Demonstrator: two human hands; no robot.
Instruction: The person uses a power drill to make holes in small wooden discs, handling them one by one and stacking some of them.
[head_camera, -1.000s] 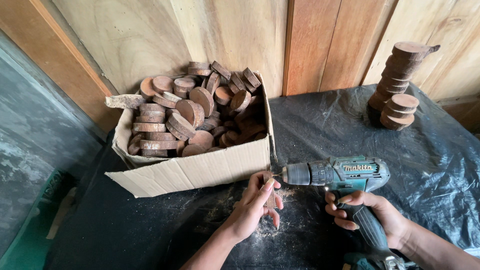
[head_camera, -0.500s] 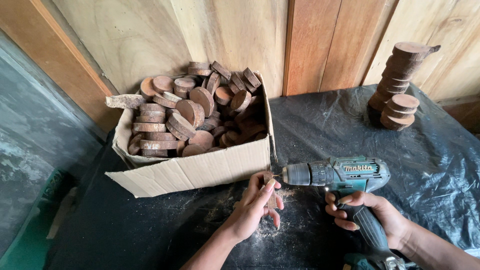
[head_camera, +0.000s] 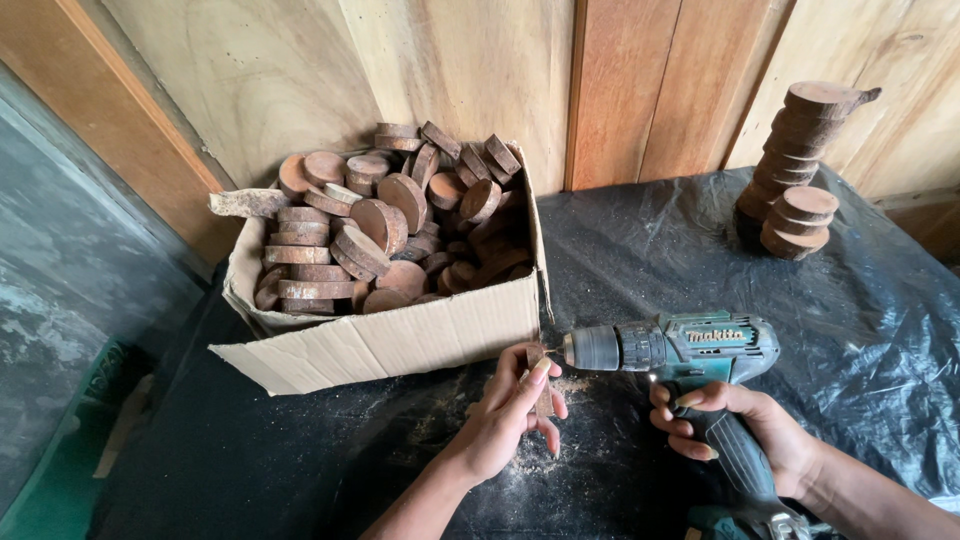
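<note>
While right hand (head_camera: 745, 430) drills, left hand (head_camera: 510, 410) holds wood slice (head_camera: 541, 385).

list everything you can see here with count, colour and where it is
cardboard box: one, tan, left of centre on the table, flaps open
wooden discs in box: too many to count, reddish brown, heaped inside
stacked wooden discs: two stacks, brown, far right by the wall
black plastic sheet: one, covers the table
sawdust: pale scatter under the hands
cordless drill: one, teal and black, tip at the held disc
held wooden disc: one, brown, on edge
left hand: grips the disc
right hand: grips the drill handle
</note>
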